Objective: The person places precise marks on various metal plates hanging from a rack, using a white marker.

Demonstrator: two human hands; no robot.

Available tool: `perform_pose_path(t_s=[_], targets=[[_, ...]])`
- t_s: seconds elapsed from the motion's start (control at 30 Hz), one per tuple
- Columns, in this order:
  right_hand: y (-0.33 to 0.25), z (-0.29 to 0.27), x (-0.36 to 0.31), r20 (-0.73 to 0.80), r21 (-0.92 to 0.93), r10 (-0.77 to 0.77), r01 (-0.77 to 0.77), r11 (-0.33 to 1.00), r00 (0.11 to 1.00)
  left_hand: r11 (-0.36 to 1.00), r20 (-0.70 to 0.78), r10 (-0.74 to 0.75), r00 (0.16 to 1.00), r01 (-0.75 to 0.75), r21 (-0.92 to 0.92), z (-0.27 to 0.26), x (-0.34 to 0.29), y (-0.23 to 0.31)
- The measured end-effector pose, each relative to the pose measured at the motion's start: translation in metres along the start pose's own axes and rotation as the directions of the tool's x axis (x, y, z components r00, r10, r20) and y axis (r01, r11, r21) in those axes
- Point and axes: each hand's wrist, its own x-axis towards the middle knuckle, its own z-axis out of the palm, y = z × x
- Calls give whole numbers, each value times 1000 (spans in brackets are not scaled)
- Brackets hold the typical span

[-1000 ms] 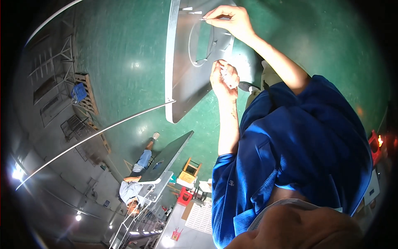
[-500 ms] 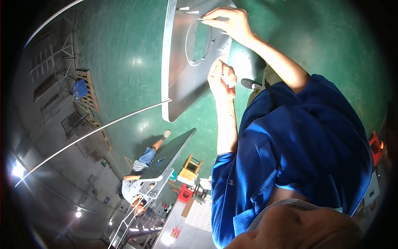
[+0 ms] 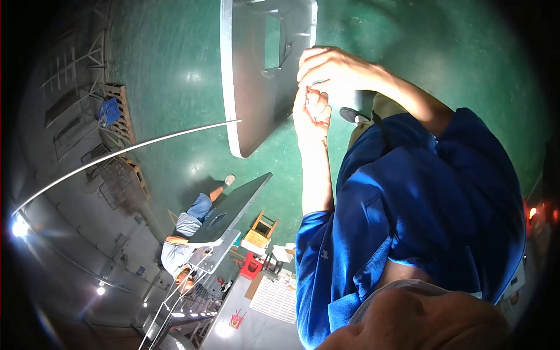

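A large grey panel with a pale rim (image 3: 256, 99) hangs or stands in front of me, with a rectangular cutout (image 3: 272, 42) near its far end. A short dark strand (image 3: 286, 53) shows at the cutout's right edge. My left hand (image 3: 314, 112) is beside the panel's right edge, its fingers curled into a pinch. Just above it, my right hand (image 3: 335, 69) has bent fingers that meet the left fingertips. Whatever is between the fingers is hidden or too small to name.
A thin white rod (image 3: 128, 149) curves from the lower left to the panel. Another person (image 3: 185, 230) is beside a second dark panel (image 3: 233, 207). A red stool (image 3: 251, 265), a wooden stool (image 3: 263, 225) and a white slotted tray (image 3: 274, 299) are below. A wooden pallet (image 3: 121, 114) lies at left.
My right hand has come from the cutout's far end down to my left hand. The thin loop around the cutout no longer shows. The panel appears higher and slightly left in view.
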Motion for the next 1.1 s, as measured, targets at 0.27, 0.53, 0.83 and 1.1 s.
perform_pose_path(t_s=[0.27, 0.53, 0.83, 1.1], targets=[[12, -6, -24, 1, -18, -91, 91, 996, 996, 969, 98, -108, 989, 83, 234, -14, 7, -5], [86, -9, -17, -610, 512, 576, -284, 811, 544, 969, 41, -46, 998, 35, 243, -5, 3, -23], [78, -2, -30, -663, 626, 590, -91, 775, 461, 918, 156, -89, 984, 20, 396, -7, 2, -28], [69, 6, -39, -722, 581, 551, -66, 811, 418, 907, 109, -72, 991, 20, 421, -7, -2, -37]])
